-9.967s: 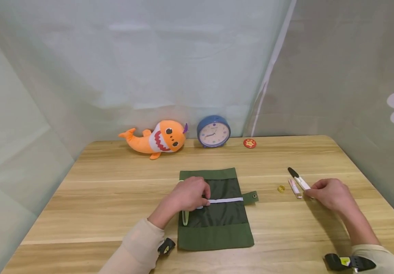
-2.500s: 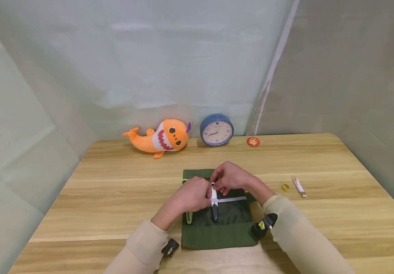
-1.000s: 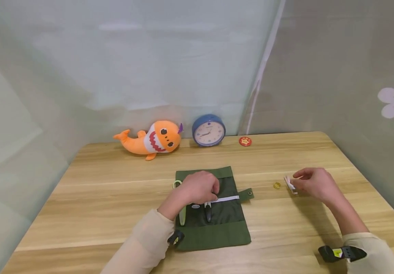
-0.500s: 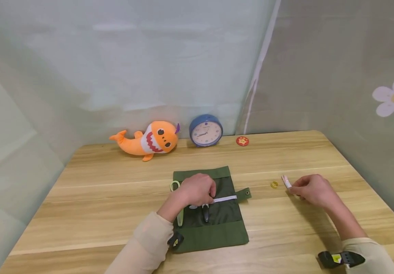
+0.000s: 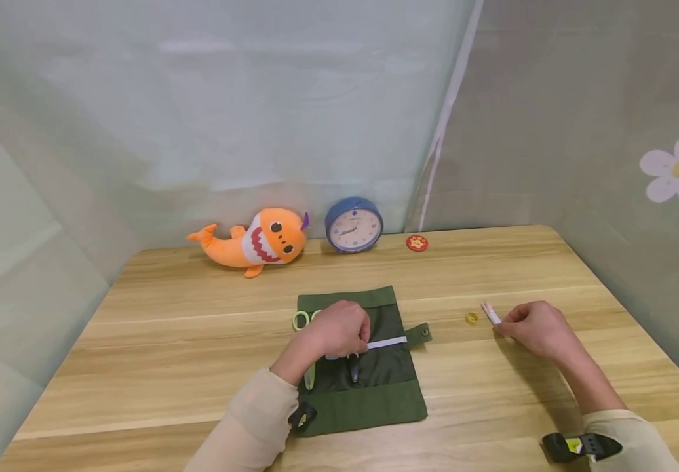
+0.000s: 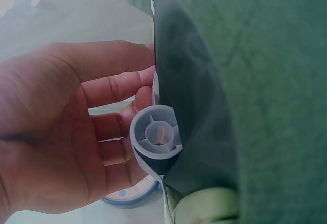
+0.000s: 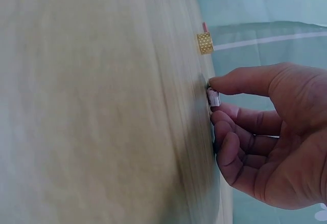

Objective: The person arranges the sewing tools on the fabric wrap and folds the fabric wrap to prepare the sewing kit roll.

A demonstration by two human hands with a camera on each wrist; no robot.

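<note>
A dark green roll-up pouch [image 5: 369,403] lies unrolled on the table. My left hand [image 5: 339,329] pinches its white elastic band [image 5: 388,343] near the middle. Under the band sit light green scissors [image 5: 310,377], a thread spool [image 6: 137,138] with a white end, and thread snips [image 5: 354,368] with a black cover, all partly hidden by that hand. Over on the right, my right hand [image 5: 537,326] pinches a slim pink-and-white stick-shaped thing [image 5: 491,313] between thumb and fingers, low at the tabletop; its exact kind is unclear. Just left of it lies a gold dimpled ring thimble [image 5: 472,318].
Along the back edge of the wooden table [image 5: 168,367] stand an orange plush shark [image 5: 227,252] and a blue alarm clock [image 5: 354,229]. A red badge [image 5: 417,243] lies beside the clock. The pouch's snap strap [image 5: 419,334] sticks out to the right. Fabric walls enclose the table.
The right hand first took the snips to the pouch, where they now lie under the band. Since then it has returned right and gripped the pink-and-white thing. The left hand stays at the band.
</note>
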